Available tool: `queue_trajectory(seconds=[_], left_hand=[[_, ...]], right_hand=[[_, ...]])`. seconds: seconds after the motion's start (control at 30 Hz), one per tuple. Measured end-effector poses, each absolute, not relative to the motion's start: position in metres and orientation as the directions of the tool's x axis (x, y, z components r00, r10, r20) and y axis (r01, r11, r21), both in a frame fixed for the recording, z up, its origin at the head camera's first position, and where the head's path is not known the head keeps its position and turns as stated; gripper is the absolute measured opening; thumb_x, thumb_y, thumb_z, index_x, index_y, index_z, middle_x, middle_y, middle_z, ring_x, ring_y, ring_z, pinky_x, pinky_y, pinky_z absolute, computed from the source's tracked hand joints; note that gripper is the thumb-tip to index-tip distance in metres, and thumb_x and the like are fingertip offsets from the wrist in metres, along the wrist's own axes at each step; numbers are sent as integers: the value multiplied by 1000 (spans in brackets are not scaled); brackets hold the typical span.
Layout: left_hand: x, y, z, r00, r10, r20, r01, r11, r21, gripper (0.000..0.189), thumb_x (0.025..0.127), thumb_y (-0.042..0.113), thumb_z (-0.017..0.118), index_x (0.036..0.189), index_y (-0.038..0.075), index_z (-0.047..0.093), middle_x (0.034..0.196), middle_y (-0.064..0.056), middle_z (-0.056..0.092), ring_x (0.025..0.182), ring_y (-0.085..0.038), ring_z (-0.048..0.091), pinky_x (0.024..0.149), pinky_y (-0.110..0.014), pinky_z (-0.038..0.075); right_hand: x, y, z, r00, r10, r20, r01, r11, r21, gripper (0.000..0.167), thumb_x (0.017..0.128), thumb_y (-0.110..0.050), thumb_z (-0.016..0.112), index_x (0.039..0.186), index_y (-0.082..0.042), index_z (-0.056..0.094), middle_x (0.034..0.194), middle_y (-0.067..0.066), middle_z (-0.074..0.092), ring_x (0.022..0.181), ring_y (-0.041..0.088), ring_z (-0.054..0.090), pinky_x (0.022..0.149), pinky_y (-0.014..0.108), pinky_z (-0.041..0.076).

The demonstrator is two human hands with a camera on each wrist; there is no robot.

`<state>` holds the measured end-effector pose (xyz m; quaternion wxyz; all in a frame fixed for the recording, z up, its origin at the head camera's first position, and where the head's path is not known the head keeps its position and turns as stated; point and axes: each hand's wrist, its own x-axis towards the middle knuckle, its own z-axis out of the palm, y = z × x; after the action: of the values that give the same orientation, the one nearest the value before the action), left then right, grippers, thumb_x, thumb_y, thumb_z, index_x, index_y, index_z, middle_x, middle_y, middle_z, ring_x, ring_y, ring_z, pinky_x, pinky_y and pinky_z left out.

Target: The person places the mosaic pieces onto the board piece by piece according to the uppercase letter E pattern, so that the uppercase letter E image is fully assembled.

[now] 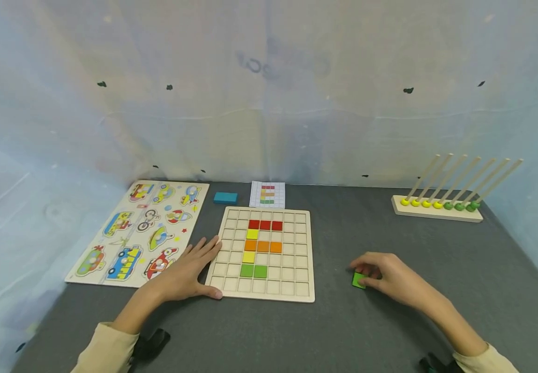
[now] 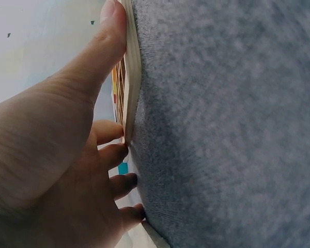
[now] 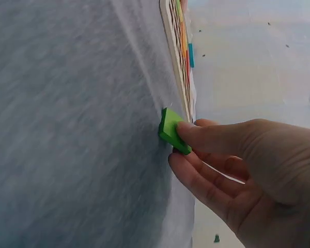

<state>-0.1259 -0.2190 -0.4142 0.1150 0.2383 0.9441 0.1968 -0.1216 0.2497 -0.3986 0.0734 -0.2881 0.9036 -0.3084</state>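
Note:
A wooden grid board (image 1: 292,290) lies in front of me, with red, yellow, orange and green square tiles in some of its cells. Two green tiles (image 1: 253,271) sit side by side in a lower row. My left hand (image 1: 182,274) rests at the board's left edge, fingers spread, thumb touching the near left corner. To the right of the board, my right hand (image 1: 392,277) pinches a green square tile (image 3: 170,129) between thumb and fingers. That tile is tilted close to the grey table surface; whether it touches the cloth I cannot tell.
A vehicle picture puzzle board (image 1: 129,233) lies left of the grid board. Behind the grid board are a blue block (image 1: 225,198) and a printed pattern card (image 1: 267,195). A wooden peg stand (image 1: 436,210) with yellow and green beads stands at the back right.

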Motion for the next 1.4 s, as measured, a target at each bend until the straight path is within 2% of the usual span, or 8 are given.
queue_trajectory(seconds=[0.3,0.77,1.0,1.4], left_hand=[[-127,-217,-414,-864,486,-131,395,816,422,116,72,70,71,155,4,24,162,-15,16,147,-43,10,116,-64,9],[-126,-218,-414,-862,492,-123,403,811,425,116,72,71,70,156,4,23,162,-15,16,147,-44,9,115,-64,9],[-126,-217,-416,-859,498,-120,408,807,427,116,72,70,71,155,4,24,162,-15,16,147,-44,10,115,-65,10],[-126,-217,-415,-860,497,-113,409,806,428,116,72,70,71,155,3,24,162,-16,17,147,-44,10,115,-65,10]], right_hand=[[-136,218,-391,-770,-637,49,-527,590,-612,27,87,-4,72,114,-9,70,95,-7,68,83,4,62,70,25,55],[-154,159,-389,-686,-726,48,-544,468,-697,24,90,-5,70,114,-7,70,94,-4,67,83,6,61,75,25,57],[-159,133,-390,-636,-765,100,-596,405,-693,23,90,-2,70,113,-4,70,95,-2,68,82,7,60,76,23,57],[-165,101,-388,-623,-775,103,-610,399,-685,23,90,-2,70,113,-3,71,99,2,70,86,8,61,79,19,55]])
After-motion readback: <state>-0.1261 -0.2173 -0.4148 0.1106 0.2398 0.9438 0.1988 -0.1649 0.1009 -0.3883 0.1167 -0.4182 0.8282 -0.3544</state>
